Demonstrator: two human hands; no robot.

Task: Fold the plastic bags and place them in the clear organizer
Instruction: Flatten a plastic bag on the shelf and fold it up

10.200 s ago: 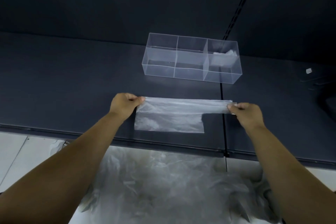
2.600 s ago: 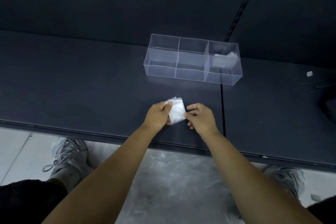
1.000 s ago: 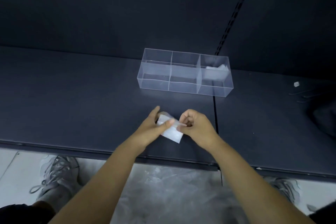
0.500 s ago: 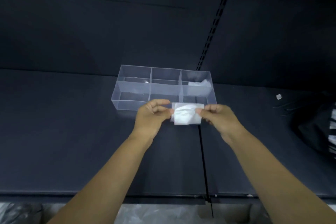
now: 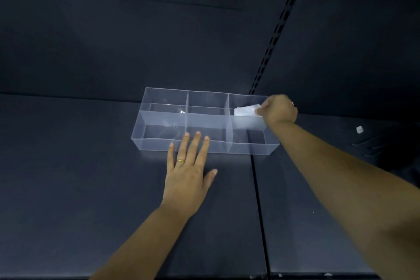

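Dark table (image 5: 91, 188), seam (image 5: 258, 200) running front to back. Left hand (image 5: 188, 175) lies flat, grip wide, fingertips touching the organizer (image 5: 154, 143) front. Right hand (image 5: 278, 109) pinches the folded bag (image 5: 246, 111) in the organizer's right compartment. Behind: dark wall (image 5: 136, 41), slotted upright (image 5: 272, 41).

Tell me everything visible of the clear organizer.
The clear organizer is a long, open-topped box of transparent plastic, split by two cross walls into three compartments. It sits flat on the dark shelf. The left hand's straight fingers lie against its near wall; the right hand holds a folded plastic bag in the mouth of the right-end compartment. The other two look empty.
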